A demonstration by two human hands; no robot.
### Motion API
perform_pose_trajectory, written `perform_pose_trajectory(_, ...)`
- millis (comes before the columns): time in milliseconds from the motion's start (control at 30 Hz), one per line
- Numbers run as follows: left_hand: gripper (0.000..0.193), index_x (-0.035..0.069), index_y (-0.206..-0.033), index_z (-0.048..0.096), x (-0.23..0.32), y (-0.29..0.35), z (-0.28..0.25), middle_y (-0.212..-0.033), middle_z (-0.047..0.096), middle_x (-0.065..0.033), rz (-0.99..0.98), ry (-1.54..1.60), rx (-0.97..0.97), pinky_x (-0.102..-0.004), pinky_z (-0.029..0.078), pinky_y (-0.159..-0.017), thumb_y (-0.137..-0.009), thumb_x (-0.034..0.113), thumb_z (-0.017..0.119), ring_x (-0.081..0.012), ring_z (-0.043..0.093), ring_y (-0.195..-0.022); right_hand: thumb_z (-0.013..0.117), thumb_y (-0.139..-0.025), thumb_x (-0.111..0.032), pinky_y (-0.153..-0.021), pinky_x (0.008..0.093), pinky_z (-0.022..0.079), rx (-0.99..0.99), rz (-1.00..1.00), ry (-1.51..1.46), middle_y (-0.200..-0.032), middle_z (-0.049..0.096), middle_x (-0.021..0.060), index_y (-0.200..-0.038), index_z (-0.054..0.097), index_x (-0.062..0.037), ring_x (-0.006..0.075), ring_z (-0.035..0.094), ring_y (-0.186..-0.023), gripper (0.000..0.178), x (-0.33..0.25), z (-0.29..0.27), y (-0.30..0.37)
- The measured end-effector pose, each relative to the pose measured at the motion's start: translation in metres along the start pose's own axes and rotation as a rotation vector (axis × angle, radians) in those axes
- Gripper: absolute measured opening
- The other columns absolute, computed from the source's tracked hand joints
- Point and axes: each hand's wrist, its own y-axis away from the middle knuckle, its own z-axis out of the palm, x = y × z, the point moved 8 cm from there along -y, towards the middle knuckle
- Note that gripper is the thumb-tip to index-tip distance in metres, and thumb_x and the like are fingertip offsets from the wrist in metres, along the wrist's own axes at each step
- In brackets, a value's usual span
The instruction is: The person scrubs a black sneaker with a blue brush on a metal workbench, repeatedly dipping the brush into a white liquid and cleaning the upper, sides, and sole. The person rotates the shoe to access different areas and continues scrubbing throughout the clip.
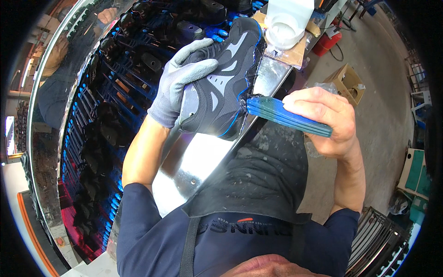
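A black and grey shoe upper (230, 78) on a last is tipped on its side above the metal ledge, its sole side facing right with a blue line along the edge. My left hand (177, 76), in a grey glove, is closed round it at the ankle opening, where part of the last shows. Bare, my right hand (325, 115) grips the flat blue-green handle of a brush (281, 114). Its dark bristle end touches the shoe's lower edge near the heel half. The shoe's underside is mostly turned from view.
A white tub (282, 32) rests on cardboard at the far end of the shiny metal ledge (184, 161). On the left, a rack (110, 92) with blue-tipped rods holds several dark shoes behind a curved clear panel. A red fire extinguisher (326, 42) and cardboard box (347, 85) stand right.
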Motion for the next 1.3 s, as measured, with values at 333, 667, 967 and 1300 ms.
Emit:
perform_pose_trajectory(333,0.049,-0.001,-0.147,0.056,-0.005,-0.01,-0.009,-0.14,0.066,-0.0196,0.01,0.02,0.016,-0.0397,0.054,-0.112,-0.1,0.004,0.063,-0.0274,0.069,-0.126,0.08,-0.088,0.001,-0.08,0.0351,0.058,0.13,0.16,-0.279,-0.103,0.076,0.0183,-0.109,0.074,0.0061,0.0259,0.074,-0.091,0.022,0.03,-0.012,0.019)
perform_pose_trajectory(667,0.051,-0.002,-0.148,0.056,-0.001,-0.011,-0.004,-0.139,0.067,-0.0201,0.014,0.002,0.013,-0.0412,0.056,-0.111,-0.098,0.002,0.064,-0.0293,0.069,-0.125,0.08,-0.088,0.0,-0.083,0.0353,0.059,0.04,0.107,-0.2,-0.106,0.076,0.0183,-0.112,0.075,0.0042,0.0276,0.074,-0.093,0.025,0.029,-0.01,0.002)
perform_pose_trajectory(967,0.051,-0.002,-0.148,0.056,-0.002,-0.012,-0.002,-0.138,0.067,-0.02,0.014,-0.024,0.007,-0.0409,0.055,-0.111,-0.098,0.004,0.065,-0.0284,0.07,-0.124,0.074,-0.081,0.009,-0.082,0.0362,0.059,-0.11,0.08,-0.165,-0.106,0.076,0.0197,-0.109,0.076,0.0036,0.0309,0.076,-0.095,0.029,0.029,-0.013,-0.006)
perform_pose_trajectory(1300,0.04,0.0,-0.145,0.06,-0.012,-0.018,-0.009,-0.139,0.067,-0.0179,-0.015,0.19,0.106,-0.0396,0.053,-0.114,-0.105,0.006,0.058,-0.0271,0.066,-0.129,0.078,-0.089,0.001,-0.078,0.0307,0.055,0.19,0.323,-0.394,-0.102,0.075,0.0162,-0.104,0.075,0.0077,0.0213,0.07,-0.088,0.017,0.049,-0.016,0.02)
